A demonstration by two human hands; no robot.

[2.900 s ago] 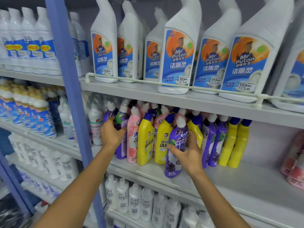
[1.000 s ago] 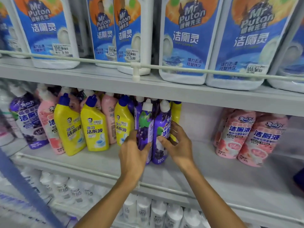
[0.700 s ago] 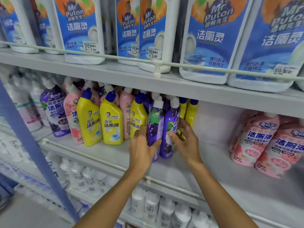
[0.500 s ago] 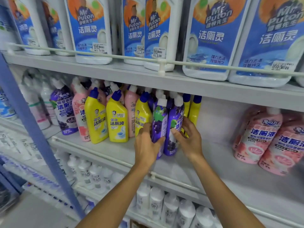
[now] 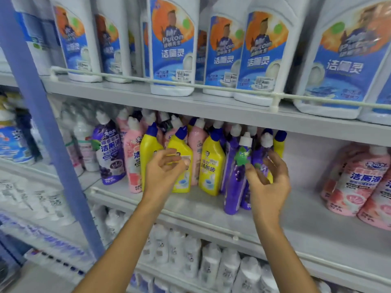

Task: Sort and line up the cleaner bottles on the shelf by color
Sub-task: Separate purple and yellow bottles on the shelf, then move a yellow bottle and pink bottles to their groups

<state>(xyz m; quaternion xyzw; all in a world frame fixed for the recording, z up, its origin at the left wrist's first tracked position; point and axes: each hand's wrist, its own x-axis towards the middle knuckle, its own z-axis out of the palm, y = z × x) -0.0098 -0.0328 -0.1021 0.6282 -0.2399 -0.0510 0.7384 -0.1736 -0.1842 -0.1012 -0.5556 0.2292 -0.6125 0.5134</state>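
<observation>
The shelf [image 5: 300, 210] lay bare between the purple bottles [image 5: 234, 185] and the pink bottles [image 5: 355, 182] at the far right, leaving open room there. A thin rail [image 5: 190, 217] ran along its front edge, and the upper shelf [image 5: 211, 111] sat close over the caps. The yellow bottles [image 5: 211, 168] stood packed just left of the purple ones. The left hand [image 5: 163, 172] hovered before the yellow bottles, fingers loosely curled, holding nothing. The right hand [image 5: 268, 187] was loosely spread in front of the purple bottles, gripping nothing; blur hid whether its thumb touched one.
</observation>
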